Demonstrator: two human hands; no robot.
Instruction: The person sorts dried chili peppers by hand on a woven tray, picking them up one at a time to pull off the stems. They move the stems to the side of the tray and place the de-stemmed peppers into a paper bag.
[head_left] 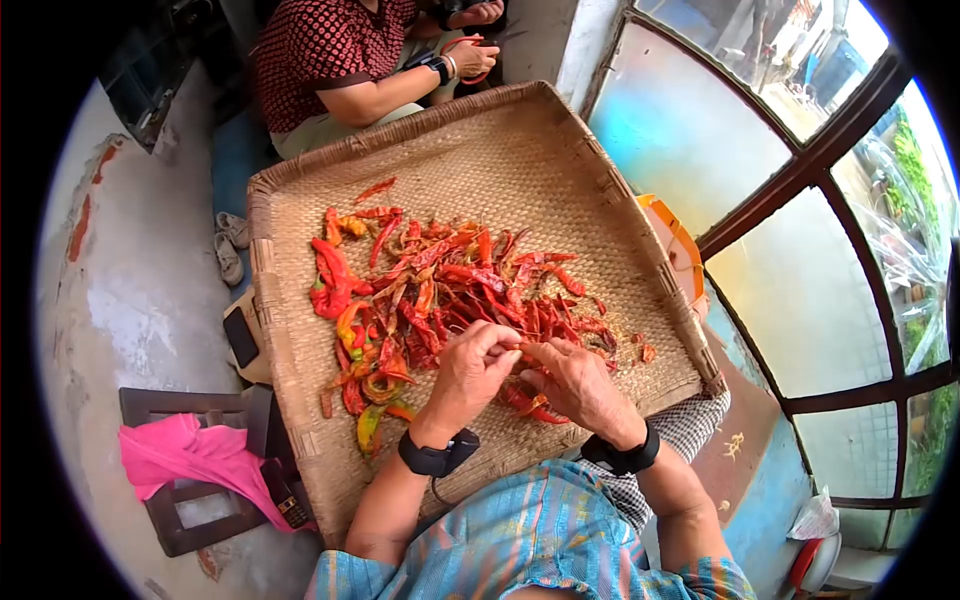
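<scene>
A heap of red chili peppers [430,280], many wrinkled and dried, lies in a large square woven tray [520,130]. Over the near side of the heap, my left hand [472,372] and my right hand [575,380] meet at the fingertips. Both are closed in a pinch. Whatever is between the fingers is too small and too covered to make out. Fresher glossy red peppers [332,280] lie at the heap's left edge, with a yellow-green pepper [369,430] nearer to me. A few chili peppers lie beneath my right hand. Each wrist wears a black band.
Beyond the tray sits another person [310,70] in a patterned red shirt, hands near red-handled scissors [470,60]. A pink cloth [195,455] and a phone [285,493] rest on a dark stool at left. Windows [810,290] line the right, beside an orange container [672,240].
</scene>
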